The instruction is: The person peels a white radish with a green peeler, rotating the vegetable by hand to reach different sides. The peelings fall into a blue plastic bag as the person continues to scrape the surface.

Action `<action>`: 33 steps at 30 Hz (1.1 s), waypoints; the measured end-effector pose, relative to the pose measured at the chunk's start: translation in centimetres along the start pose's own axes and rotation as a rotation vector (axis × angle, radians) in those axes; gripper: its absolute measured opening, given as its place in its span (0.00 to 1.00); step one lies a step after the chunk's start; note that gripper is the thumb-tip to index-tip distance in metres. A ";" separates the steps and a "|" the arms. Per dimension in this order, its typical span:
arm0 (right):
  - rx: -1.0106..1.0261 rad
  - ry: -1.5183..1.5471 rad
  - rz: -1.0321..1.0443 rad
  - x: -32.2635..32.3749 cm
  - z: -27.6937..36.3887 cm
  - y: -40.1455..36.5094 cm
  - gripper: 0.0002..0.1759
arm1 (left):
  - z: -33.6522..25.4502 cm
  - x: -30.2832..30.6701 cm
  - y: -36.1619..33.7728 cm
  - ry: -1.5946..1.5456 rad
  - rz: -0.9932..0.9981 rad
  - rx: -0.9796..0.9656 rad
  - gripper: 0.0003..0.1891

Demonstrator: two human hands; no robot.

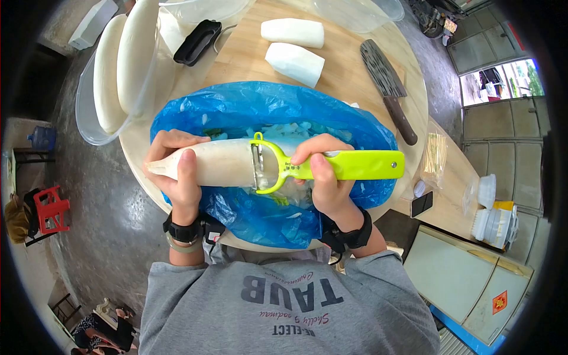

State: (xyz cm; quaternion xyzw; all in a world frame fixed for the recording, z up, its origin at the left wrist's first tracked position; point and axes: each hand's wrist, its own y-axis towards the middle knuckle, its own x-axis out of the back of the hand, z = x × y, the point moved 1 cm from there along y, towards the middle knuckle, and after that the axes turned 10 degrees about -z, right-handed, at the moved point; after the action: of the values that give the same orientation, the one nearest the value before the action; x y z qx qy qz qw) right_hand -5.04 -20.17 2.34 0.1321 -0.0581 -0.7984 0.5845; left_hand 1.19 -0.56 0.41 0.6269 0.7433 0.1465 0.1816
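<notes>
My left hand (177, 171) is wrapped round the tapered end of a white daikon radish (222, 163), which lies level above a blue plastic bag (236, 97). In my right hand (325, 177) is a bright green peeler (367, 165), its handle pointing right. The peeler's blade rests across the radish near its right end. Pale peelings (293, 130) lie inside the bag, beneath my hands. Part of the radish's right end is hidden behind the peeler and fingers.
Two cut white radish pieces (293, 33) and a cleaver (383, 77) lie on the wooden board (242, 56). Whole radishes (137, 53) stand in a clear tub (84, 112) at left. A black tray (198, 42) sits nearby. Someone sits at lower left.
</notes>
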 end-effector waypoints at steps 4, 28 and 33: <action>0.046 0.009 -0.111 0.5 -0.5 0.2 0.10 | 0.2 0.0 0.1 0.005 -0.008 0.003 0.11; 0.042 0.198 -0.325 1.3 -1.3 0.1 0.11 | 0.0 0.1 0.0 0.003 0.026 -0.036 0.13; -0.009 0.274 -0.231 1.2 -1.2 -0.1 0.11 | 0.1 0.1 -0.1 -0.040 0.029 -0.063 0.14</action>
State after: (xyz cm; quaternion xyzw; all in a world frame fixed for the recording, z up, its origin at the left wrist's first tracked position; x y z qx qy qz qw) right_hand -5.12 -21.22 1.01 0.2428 0.0410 -0.8350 0.4922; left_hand 1.13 -0.43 0.29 0.6344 0.7253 0.1602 0.2139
